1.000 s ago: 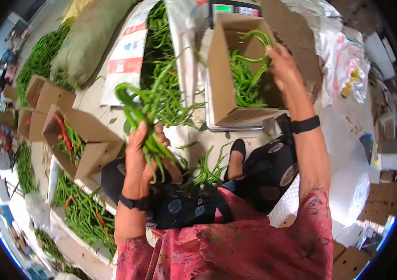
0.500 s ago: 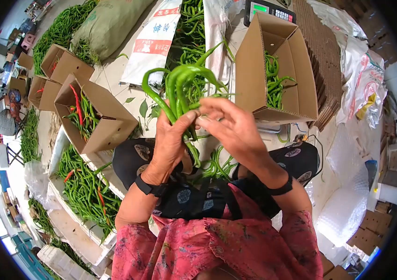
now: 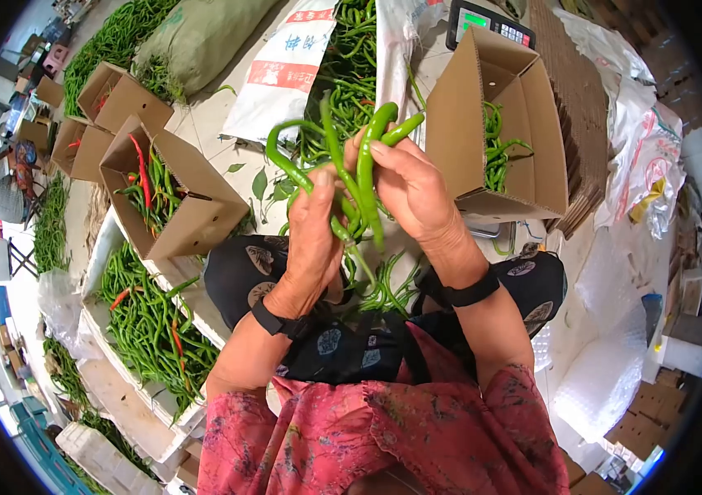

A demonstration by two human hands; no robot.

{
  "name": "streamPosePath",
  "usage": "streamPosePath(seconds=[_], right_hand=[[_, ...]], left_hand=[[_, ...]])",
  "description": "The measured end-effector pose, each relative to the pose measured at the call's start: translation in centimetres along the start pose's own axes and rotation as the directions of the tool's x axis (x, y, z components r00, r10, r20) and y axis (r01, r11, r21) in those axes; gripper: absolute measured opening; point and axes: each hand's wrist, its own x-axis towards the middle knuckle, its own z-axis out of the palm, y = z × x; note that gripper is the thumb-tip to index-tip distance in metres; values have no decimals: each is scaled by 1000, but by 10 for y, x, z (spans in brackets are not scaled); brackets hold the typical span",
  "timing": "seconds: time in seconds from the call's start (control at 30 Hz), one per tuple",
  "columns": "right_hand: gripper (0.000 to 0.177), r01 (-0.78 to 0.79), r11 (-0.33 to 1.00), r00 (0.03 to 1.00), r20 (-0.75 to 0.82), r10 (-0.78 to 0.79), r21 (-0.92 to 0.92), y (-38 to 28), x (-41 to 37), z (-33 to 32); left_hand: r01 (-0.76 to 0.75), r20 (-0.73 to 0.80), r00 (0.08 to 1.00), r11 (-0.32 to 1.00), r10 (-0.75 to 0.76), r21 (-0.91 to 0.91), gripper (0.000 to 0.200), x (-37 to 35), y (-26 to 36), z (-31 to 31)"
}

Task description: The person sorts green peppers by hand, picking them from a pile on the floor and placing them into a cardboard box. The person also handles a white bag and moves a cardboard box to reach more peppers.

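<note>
My left hand is closed round several long green chili peppers, some curling out above the thumb and others hanging below. In my right hand, thumb and fingers grip more green chili peppers, one upright and one pointing to the upper right. The two hands are close together over my lap, and the peppers overlap between them. On the floor between my legs lies a loose pile of green peppers. Beyond my right hand stands an open cardboard box with green peppers inside.
A scale with a lit display sits behind that box, beside stacked flat cardboard. At left are a box with red and green peppers and a pepper-filled crate. A person sits far left.
My right hand has taken hold of some peppers and drawn them slightly right, away from the bunch. My left hand has kept its grip. The view has shifted slightly.
</note>
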Motion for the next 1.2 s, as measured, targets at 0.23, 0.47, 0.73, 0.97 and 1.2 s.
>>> streamPosePath(seconds=[0.23, 0.47, 0.73, 0.97, 1.2], right_hand=[[27, 25, 943, 998, 56, -6, -333, -2, -9, -2], [33, -3, 969, 994, 106, -24, 245, -30, -18, -51], [35, 52, 936, 997, 36, -69, 349, -44, -29, -70], [34, -79, 918, 996, 72, 55, 388, -20, -35, -76], [22, -105, 942, 994, 64, 89, 320, -19, -58, -72]], left_hand=[[-14, 5, 1000, 1000, 14, -26, 34, 5, 8, 9], [-52, 28, 998, 994, 55, -100, 33, 6, 21, -6], [115, 130, 988, 968, -87, -224, 35, 7, 16, -6], [204, 199, 970, 916, -141, -346, 39, 9, 10, -4], [205, 228, 965, 909, -126, -364, 40, 11, 7, -8]])
